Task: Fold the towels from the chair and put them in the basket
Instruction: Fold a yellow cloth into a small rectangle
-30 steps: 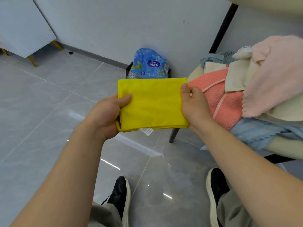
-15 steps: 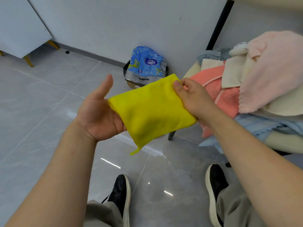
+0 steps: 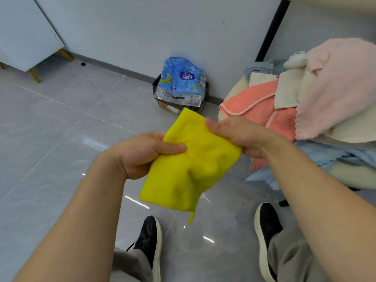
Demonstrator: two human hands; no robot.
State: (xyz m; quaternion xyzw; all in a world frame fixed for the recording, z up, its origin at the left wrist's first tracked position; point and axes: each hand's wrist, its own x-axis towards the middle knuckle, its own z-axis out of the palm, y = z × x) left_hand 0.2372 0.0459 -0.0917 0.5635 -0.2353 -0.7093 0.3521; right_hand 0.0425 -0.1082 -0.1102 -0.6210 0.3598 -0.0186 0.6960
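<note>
A folded yellow towel (image 3: 189, 169) hangs in front of me, tilted, with a small loop dangling from its lower corner. My left hand (image 3: 142, 153) pinches its left edge, thumb on top. My right hand (image 3: 236, 135) grips its upper right corner. On the right, the chair (image 3: 356, 176) carries a heap of towels: a coral waffle one (image 3: 258, 108), a pale pink fluffy one (image 3: 341, 84), cream ones (image 3: 289, 90) and a light blue one (image 3: 325, 155) underneath. No basket for the towels is in sight.
A small black bin (image 3: 181, 98) stuffed with a blue plastic pack stands by the wall ahead. A black pole (image 3: 270, 31) rises behind the chair. A white board on wooden legs (image 3: 26, 33) leans at the far left. Glossy grey tiles and my two black shoes lie below.
The towel was held flat and level between both hands. My left hand let go and opened, then took hold again at the left edge. The towel now hangs lower and tilted.
</note>
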